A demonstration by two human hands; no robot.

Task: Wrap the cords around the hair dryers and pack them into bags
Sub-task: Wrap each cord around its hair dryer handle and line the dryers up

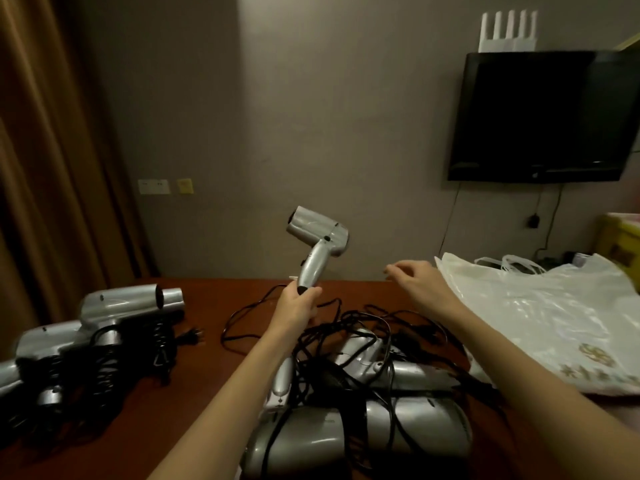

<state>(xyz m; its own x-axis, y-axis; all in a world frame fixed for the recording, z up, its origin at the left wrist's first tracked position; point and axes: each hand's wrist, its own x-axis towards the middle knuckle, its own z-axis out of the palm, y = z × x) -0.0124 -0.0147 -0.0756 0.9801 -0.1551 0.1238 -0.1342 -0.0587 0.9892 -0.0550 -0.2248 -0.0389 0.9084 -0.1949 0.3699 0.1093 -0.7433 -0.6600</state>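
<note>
A brown curtain [41, 150] hangs down the far left. Below it, on the left part of the dark wooden table [207, 368], three silver hair dryers with wrapped cords [104, 327] lie in a row, each with its black cord coiled round the handle, and a plug [192, 332] rests on the table just right of them. On the far wall are a pale socket plate [154, 186] and a yellow sticker [184, 185].

Near the middle, the left hand [296, 311] grips the bottom of the handle of a silver hair dryer [318, 242], holding it upright above the table with the nozzle pointing left (its black cord [242, 327] trails down from the handle onto the table in a loose loop). In front of that hand, a pile of unwrapped hair dryers [363, 410] lies nearest the viewer, tangled in loose black cords.

The right hand [420, 284] hovers to the right of the held dryer, apart from it, fingers loosely spread and holding nothing. Just beyond it, white plastic bags [536, 317] lie flat on the right part of the table. A black wall-mounted television [543, 116] hangs above, and a yellow box [623, 244] sits at the far right edge.
</note>
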